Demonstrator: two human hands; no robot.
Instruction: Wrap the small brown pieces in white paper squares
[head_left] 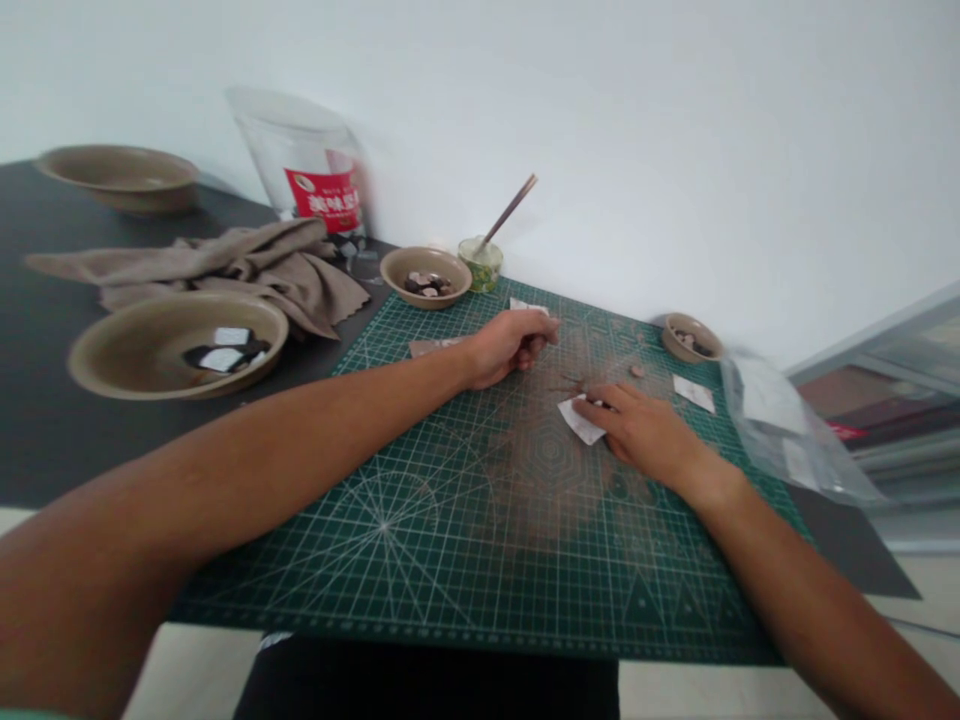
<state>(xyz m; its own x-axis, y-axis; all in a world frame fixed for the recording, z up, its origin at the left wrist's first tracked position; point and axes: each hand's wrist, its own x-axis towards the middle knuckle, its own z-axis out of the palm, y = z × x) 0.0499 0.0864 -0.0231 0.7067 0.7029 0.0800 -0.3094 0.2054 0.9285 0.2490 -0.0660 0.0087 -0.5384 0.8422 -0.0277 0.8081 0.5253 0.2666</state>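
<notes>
My left hand (514, 348) is over the upper middle of the green cutting mat (450, 570), its fingers curled in and pressed together. Whatever may be in that pinch is too small and blurred to name. Lower and to the right, my right hand (645, 428) reaches in with bent fingers at a white paper piece (580, 420), which it partly covers. Thin dark prongs (570, 384) stick out leftward by its fingertips; their kind is unclear. Brown dust smears the mat around both hands. A small brownish piece (636, 371) lies above the right hand.
Small bowls with dark and brown bits stand behind (425, 276) and at right (691, 338). A green cup (481, 266) holds a stick. Leftward are larger bowls (97, 375), a brown cloth (247, 265) and a clear jar (300, 150). A plastic bag (795, 425) lies right.
</notes>
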